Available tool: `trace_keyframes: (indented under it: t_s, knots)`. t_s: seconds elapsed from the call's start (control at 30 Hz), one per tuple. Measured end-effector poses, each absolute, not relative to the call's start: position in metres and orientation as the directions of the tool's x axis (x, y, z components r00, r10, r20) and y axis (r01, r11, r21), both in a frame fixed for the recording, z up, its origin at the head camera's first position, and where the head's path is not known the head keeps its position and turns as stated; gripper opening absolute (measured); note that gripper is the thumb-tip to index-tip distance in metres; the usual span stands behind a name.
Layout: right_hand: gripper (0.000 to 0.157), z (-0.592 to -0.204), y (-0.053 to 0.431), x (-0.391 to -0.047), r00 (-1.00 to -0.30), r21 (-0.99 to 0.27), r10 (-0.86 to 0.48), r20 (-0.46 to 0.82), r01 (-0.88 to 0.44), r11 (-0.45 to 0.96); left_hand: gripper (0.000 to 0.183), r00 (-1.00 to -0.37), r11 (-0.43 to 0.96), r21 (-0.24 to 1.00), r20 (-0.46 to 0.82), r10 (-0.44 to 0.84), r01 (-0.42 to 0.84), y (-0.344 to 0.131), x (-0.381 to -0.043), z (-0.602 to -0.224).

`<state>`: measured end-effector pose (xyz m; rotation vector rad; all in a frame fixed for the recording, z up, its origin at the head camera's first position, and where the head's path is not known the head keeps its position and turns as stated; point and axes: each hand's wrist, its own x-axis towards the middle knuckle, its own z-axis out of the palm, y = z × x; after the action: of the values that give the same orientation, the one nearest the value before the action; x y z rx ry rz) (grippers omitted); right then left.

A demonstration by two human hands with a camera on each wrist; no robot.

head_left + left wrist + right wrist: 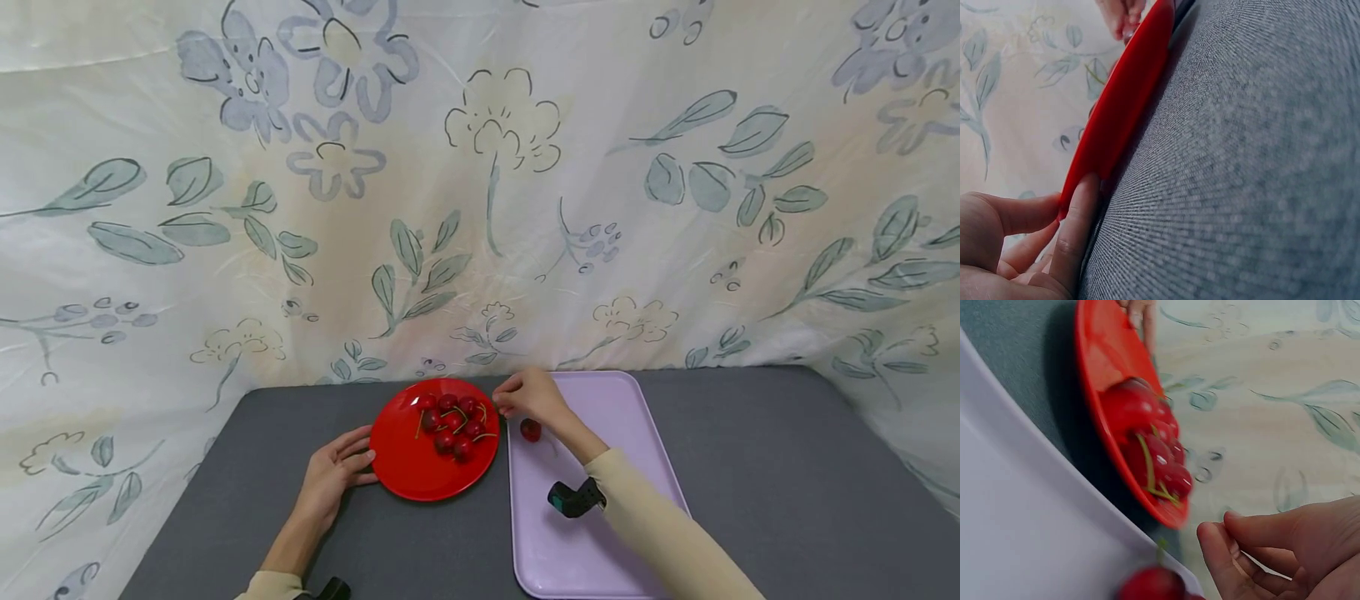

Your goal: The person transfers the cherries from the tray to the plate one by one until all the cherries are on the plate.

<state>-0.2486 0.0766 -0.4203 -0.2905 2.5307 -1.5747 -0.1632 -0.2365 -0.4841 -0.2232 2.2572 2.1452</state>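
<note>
A red plate [408, 475] carries several dark red cherries [453, 421], some with green stems, heaped toward its right side. My left hand [337, 468] grips the plate's left edge; in the left wrist view the thumb lies at the rim and a finger [1075, 231] goes beneath it. My right hand [534, 396] is at the plate's right edge, over the far left corner of the lilac tray [600, 533]. Its thumb and forefinger [1213, 544] are bent with tips close together, and nothing shows between them. Below this hand, one cherry [530, 430] lies on the tray.
Both plate and tray are on a dark grey tabletop [780, 483], with a narrow strip of cloth between them. Behind the table's far edge hangs a pale flowered curtain [525, 208]. The right forearm [652, 517] crosses over the tray.
</note>
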Motion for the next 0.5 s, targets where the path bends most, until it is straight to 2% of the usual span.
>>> trace_keyframes:
  t_s: [0.17, 0.5]
  knots:
    - [0.015, -0.412, 0.101, -0.251, -0.969, -0.888, -0.246, -0.029, -0.088, 0.451, 0.047, -0.989, 0.051, 0.991, -0.117, -0.095, -0.122, -0.236, -0.163, -0.483]
    - [0.017, -0.414, 0.141, -0.244, -0.927, -0.840, -0.374, 0.017, -0.216, 0.497, 0.048, -0.989, 0.045, 0.992, -0.115, -0.091, -0.119, -0.236, -0.162, -0.484]
